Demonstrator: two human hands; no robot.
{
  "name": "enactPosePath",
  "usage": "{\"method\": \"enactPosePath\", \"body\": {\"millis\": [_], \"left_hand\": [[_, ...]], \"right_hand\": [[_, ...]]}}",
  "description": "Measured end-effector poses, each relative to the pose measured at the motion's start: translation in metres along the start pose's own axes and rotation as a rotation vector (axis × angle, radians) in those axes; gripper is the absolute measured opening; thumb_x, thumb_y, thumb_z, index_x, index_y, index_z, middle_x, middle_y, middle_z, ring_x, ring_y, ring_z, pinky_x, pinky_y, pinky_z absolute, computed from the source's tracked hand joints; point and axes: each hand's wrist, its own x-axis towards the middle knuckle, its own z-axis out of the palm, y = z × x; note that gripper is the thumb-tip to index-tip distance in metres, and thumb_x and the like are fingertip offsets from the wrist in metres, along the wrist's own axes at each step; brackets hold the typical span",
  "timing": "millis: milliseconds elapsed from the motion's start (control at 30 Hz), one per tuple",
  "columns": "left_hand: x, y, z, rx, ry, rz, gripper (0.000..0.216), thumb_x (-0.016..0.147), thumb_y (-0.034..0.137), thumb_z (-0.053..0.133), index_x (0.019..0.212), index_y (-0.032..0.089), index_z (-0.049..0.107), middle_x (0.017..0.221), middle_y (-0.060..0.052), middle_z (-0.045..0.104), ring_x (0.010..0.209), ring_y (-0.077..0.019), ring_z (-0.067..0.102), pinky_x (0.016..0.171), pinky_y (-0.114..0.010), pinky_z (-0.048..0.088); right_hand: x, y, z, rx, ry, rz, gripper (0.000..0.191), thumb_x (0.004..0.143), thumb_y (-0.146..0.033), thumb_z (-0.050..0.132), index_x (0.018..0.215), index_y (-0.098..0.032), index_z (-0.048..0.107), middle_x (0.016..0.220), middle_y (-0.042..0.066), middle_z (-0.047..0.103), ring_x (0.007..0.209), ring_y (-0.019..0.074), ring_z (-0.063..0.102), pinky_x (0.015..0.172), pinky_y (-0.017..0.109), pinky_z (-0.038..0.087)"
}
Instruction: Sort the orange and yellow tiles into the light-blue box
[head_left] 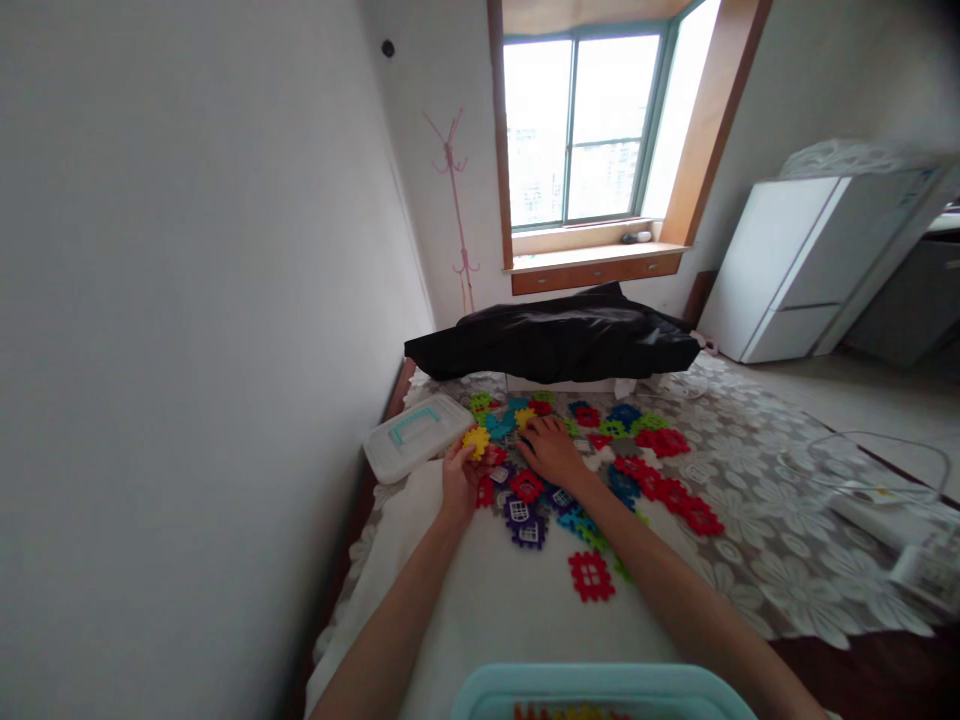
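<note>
My left hand [459, 480] is closed on a yellow building block [476, 441], a flat piece with a toothed edge, held up near the plastic lid. To its right, my right hand [553, 452] reaches down into the spread of pieces, its fingertips at a second yellow block [525, 418]; whether they grip it I cannot tell. Around both hands lie interlocking blocks: a red block [526, 487], purple blocks with white window inserts [528, 533], and blue-green pieces [498, 426]. Closer to me rests a red window-shaped block [592, 577].
A white lid [420, 436] lies by the left wall. At the front edge stands a light teal tub [600, 676] with orange and yellow pieces inside. Joined red blocks [671, 494] lie to the right. Black sheeting [555, 335] covers something behind; a white power strip [870, 515] is at right.
</note>
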Motion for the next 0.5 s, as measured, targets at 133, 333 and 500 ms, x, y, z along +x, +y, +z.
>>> {"method": "enactPosePath", "body": {"millis": [133, 333, 500], "left_hand": [[0.0008, -0.0002, 0.0028, -0.020, 0.045, 0.007, 0.055, 0.073, 0.030, 0.078, 0.124, 0.018, 0.060, 0.090, -0.005, 0.077, 0.060, -0.0156, 0.070, 0.052, -0.024, 0.053], [0.0019, -0.0061, 0.0059, 0.041, 0.112, 0.065, 0.047, 0.071, 0.034, 0.084, 0.109, 0.020, 0.061, 0.100, -0.003, 0.074, 0.065, -0.0142, 0.070, 0.052, -0.023, 0.054], [0.0016, -0.0088, 0.0059, 0.148, 0.079, 0.102, 0.049, 0.072, 0.041, 0.087, 0.107, 0.018, 0.062, 0.101, -0.005, 0.074, 0.071, -0.0151, 0.070, 0.057, -0.024, 0.056]], "right_hand": [[-0.0005, 0.0024, -0.0001, 0.053, 0.026, 0.012, 0.032, 0.106, -0.036, 0.049, 0.115, -0.019, 0.074, 0.122, 0.014, 0.065, 0.117, 0.0286, 0.056, 0.107, 0.044, 0.040], [-0.0008, 0.0072, 0.0044, 0.170, 0.092, 0.095, 0.020, 0.100, -0.028, 0.056, 0.112, -0.014, 0.064, 0.105, 0.012, 0.068, 0.099, 0.0264, 0.061, 0.093, 0.038, 0.046], [-0.0026, 0.0081, 0.0056, 0.180, 0.108, 0.142, 0.057, 0.101, -0.031, 0.054, 0.151, -0.008, 0.040, 0.126, 0.019, 0.066, 0.112, 0.0303, 0.061, 0.100, 0.042, 0.045]]}}
